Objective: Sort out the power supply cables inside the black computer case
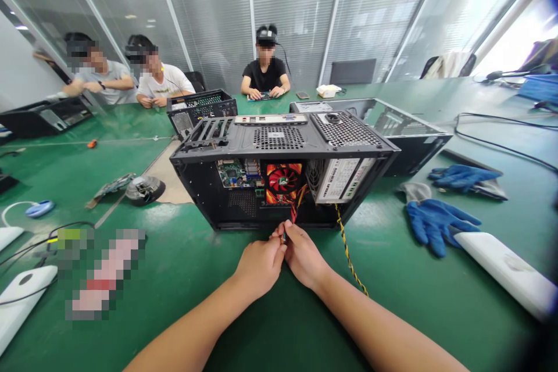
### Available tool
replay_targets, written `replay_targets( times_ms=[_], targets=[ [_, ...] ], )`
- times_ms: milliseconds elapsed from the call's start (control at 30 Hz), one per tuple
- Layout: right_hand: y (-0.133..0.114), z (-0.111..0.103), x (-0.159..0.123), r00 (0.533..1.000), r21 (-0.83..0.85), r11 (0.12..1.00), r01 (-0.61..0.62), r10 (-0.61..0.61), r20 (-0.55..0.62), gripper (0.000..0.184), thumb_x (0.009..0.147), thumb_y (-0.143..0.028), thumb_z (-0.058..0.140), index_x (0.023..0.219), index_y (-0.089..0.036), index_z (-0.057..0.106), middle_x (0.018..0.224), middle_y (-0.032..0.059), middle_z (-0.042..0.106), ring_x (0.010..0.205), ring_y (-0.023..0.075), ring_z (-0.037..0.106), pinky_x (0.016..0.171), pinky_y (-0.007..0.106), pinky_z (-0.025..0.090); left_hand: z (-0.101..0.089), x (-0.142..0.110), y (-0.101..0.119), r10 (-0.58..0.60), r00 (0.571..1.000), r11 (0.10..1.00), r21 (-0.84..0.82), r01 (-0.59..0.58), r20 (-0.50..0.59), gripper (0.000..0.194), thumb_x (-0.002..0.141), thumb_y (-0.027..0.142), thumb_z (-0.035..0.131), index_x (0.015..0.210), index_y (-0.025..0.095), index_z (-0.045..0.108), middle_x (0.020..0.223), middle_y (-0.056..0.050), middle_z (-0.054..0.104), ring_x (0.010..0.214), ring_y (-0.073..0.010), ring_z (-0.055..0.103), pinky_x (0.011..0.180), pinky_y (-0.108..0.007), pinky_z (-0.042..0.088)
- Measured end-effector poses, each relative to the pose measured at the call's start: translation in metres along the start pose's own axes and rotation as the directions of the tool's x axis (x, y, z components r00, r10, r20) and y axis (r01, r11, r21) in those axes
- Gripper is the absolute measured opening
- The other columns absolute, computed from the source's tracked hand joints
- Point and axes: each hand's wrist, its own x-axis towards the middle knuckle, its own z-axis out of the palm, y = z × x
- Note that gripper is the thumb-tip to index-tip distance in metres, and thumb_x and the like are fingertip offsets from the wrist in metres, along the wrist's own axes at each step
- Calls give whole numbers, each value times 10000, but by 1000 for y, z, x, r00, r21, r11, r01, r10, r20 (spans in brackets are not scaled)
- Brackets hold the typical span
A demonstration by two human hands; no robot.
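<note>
An open black computer case (279,139) lies on its side on the green table (183,279), its inside facing me. A red fan (283,180), a circuit board (235,173) and a power supply (337,177) show inside. My left hand (260,264) and my right hand (303,256) meet just in front of the case's lower edge. Both are closed in a pinch on a small connector (284,236) at the end of red and black wires (295,206) coming from the fan area. A yellow-and-black twisted cable (349,256) runs out beside my right wrist.
Blue gloves (438,221) and a white device (505,270) lie to the right. A second case (392,128) stands behind the first, a third (203,107) at the back left. Three people sit at the far side. Cables, white devices and a round black part (145,190) lie on the left.
</note>
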Motion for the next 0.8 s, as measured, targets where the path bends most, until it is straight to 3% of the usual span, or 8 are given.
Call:
replay_targets(
  times_ms=[167,367,467,633,800],
  targets=[
    [-1,2,-1,1000,-2,1000,14,-14,-13,272,789,-433,657,710,-183,583,692,8,619,625,139,580,541,250,459,0,-1,1,-11,1000,998,55,12,-10,249,916,356,384,783,220,543,599,-26,604,571,-192,579,644,-293,392],
    [-2,1,-4,998,-5,999,-43,43,41,291,810,-478,607,775,-193,560,704,2,613,454,125,519,345,233,380,0,1,4,-60,992,977,-195,82,115,295,923,316,331,734,196,522,509,18,592,453,-136,549,548,-239,419],
    [-2,1,-3,999,-21,999,-29,30,40,293,807,-478,614,768,-192,558,702,-1,612,469,123,523,372,238,394,-1,1,4,-34,997,992,-117,42,65,293,915,326,370,711,198,537,529,8,603,489,-143,565,566,-241,409],
    [-1,0,-1,999,-32,999,33,-33,-13,287,780,-453,662,708,-187,581,698,5,615,657,148,578,589,271,456,0,0,0,20,999,990,142,-14,-41,275,919,353,386,807,218,599,621,-35,634,589,-196,597,630,-282,396],
    [1,-1,0,1000,-20,999,26,-26,-11,279,793,-449,650,709,-190,591,706,4,612,703,158,574,641,282,442,-1,0,-2,33,999,983,180,-31,-9,288,935,353,358,859,218,602,665,-46,640,604,-205,605,636,-294,401]
  ],
)
